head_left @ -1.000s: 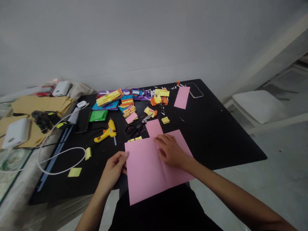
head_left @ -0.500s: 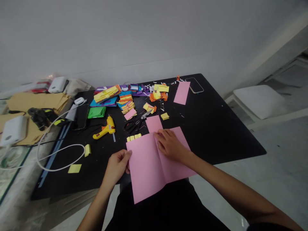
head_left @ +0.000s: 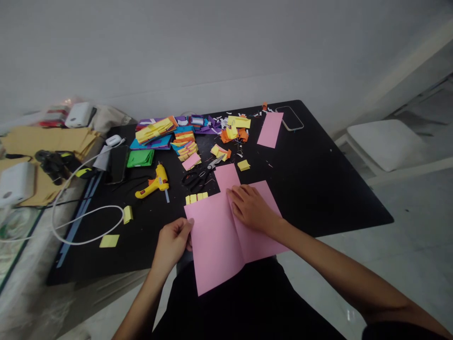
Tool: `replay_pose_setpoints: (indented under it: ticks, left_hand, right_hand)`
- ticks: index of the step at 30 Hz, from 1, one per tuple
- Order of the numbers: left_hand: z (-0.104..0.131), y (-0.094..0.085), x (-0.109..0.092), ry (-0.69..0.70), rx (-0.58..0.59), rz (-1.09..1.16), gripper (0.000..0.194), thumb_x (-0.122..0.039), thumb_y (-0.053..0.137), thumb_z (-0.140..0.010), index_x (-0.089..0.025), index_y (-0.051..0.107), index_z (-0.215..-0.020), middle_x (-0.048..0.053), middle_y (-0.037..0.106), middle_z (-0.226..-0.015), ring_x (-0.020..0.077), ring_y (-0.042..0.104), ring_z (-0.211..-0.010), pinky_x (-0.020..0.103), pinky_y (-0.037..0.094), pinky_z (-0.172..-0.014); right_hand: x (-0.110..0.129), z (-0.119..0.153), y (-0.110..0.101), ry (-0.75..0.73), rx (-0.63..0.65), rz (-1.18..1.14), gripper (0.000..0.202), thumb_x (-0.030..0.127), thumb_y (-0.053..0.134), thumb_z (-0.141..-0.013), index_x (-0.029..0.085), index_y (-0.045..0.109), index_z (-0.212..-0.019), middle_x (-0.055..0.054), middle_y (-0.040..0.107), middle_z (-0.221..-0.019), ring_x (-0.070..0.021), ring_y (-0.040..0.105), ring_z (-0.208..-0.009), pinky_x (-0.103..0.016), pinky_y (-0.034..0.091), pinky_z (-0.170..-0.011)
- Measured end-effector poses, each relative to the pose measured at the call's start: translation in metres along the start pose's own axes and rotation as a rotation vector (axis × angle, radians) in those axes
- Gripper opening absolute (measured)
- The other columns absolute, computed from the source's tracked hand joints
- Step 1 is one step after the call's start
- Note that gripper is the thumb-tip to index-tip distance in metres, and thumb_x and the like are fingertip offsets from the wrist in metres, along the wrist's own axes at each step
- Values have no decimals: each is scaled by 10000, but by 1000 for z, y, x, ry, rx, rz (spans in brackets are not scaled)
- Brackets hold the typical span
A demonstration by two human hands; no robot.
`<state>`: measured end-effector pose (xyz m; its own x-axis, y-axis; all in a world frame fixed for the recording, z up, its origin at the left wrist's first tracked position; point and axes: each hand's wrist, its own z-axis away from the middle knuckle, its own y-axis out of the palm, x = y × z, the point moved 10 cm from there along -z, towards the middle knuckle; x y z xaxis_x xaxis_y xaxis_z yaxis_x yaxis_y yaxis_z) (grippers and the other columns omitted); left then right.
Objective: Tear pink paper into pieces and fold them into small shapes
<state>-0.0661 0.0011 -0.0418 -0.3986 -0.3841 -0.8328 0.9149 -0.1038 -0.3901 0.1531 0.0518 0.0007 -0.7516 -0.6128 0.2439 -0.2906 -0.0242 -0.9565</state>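
Observation:
A large pink sheet (head_left: 215,241) with a crease down its middle lies at the near edge of the black table (head_left: 339,189), its lower part jutting past the edge. My left hand (head_left: 176,235) pinches its left edge between thumb and fingers. On the right half, just beside the crease, my right hand (head_left: 253,208) rests with bent fingers pressed on the paper. A smaller pink piece (head_left: 227,176) shows beyond the sheet's top edge. Several folded yellow pieces (head_left: 197,198) sit at its top left corner. Black-handled scissors (head_left: 201,178) lie just beyond.
A yellow glue gun (head_left: 155,183), green folded papers (head_left: 140,158) and a looped white cable (head_left: 83,243) are on the left. Coloured paper bundles (head_left: 157,131) and scraps line the back. A pink strip (head_left: 270,129) and a phone-shaped object (head_left: 290,118) lie at the back right.
The view has shifted slightly, so the table's objects appear a little higher. Both hands keep nearly the same hold and place on the pink sheet.

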Motion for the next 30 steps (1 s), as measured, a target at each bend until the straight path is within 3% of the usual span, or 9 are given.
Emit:
replay_pose_setpoints:
  ticks: [21, 26, 30]
  left_hand:
    - [8, -9, 5, -54, -11, 72, 541, -676, 671, -848, -204, 578, -600, -7, 619, -504, 154, 602, -441, 253, 493, -489]
    - [17, 4, 5, -147, 79, 220, 573, -727, 733, -770, -190, 598, -624, 11, 642, -508, 144, 610, -433, 244, 519, -462]
    - [24, 12, 6, -191, 133, 247, 571, -717, 757, -755, -179, 607, -635, 7, 624, -481, 112, 546, -375, 210, 458, -388]
  right_hand:
    - [-4, 6, -2, 24, -100, -43, 474, 241, 379, -1072, 78, 559, -1480, -201, 631, -1384, -347, 536, -1237, -515, 477, -1079]
    - [-7, 2, -4, 52, -87, -66, 465, 229, 380, -1070, 77, 583, -1460, -204, 639, -1393, -349, 568, -1242, -534, 494, -1099]
    - [-6, 4, -9, 73, -107, -88, 485, 225, 354, -1081, 8, 571, -1456, -239, 632, -1427, -348, 562, -1336, -536, 475, -1172]
